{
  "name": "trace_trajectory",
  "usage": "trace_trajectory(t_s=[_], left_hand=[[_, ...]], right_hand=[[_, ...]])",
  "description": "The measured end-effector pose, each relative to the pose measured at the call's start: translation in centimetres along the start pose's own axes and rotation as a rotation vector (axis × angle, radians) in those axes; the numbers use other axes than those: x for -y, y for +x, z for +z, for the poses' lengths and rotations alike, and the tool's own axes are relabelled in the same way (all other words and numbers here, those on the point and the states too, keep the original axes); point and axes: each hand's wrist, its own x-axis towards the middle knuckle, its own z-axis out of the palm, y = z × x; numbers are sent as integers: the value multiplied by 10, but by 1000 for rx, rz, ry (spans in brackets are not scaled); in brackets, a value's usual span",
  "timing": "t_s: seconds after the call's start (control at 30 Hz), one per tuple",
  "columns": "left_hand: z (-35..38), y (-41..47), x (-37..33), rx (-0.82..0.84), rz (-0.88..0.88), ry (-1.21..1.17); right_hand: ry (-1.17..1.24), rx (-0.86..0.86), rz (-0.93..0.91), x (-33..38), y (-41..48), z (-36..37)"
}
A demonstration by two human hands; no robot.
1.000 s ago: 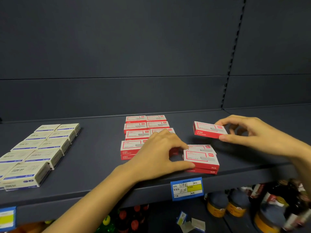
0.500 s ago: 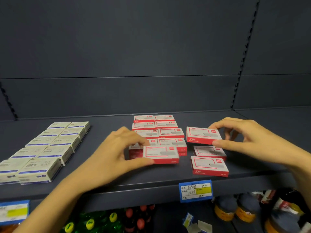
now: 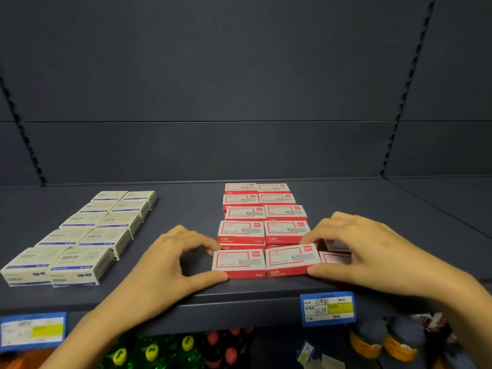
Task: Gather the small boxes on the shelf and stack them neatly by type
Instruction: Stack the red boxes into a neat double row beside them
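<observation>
Pinching the left end of the front-left red box (image 3: 238,262), your left hand (image 3: 170,265) has its thumb at the near corner and its forefinger at the far corner, with the other fingers curled behind. Your right hand (image 3: 364,249) grips the right end of the front-right red box (image 3: 291,259) in the same way, thumb on the near edge and fingers over the far edge. The two boxes lie flat, side by side and touching, near the front edge of the shelf (image 3: 186,209); the right one sits slightly out of line.

Just behind them stand the red stacks (image 3: 263,217), two columns running toward the back wall, and the nearer stacks are more than one box high. The loose red boxes (image 3: 334,258) under your right palm show only in part, so you cannot count them.

Well apart to the left sit the white boxes (image 3: 87,235) with blue stripes, also in two columns, slanting from front to back.

On the shelf's front lip a blue price tag (image 3: 328,308) hangs below your right hand, and a second tag (image 3: 32,331) sits at the far left. Bottles (image 3: 151,352) show on the level below.
</observation>
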Motion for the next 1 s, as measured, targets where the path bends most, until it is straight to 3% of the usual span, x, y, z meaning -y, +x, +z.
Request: trace_trajectory(t_s=[0.13, 0.3, 0.5, 0.7, 1.0], left_hand=[[0, -2, 0, -33, 30, 19], [-2, 3, -8, -95, 83, -3], [10, 16, -32, -29, 169, -48], [34, 31, -59, 67, 251, -50], [70, 54, -85, 146, 357, 136]], right_hand=[[3, -49, 26, 4, 0, 1], [203, -224, 81, -26, -13, -21], [326, 138, 164, -70, -31, -16], [504, 57, 189, -78, -36, -4], [438, -92, 233, -89, -53, -2]])
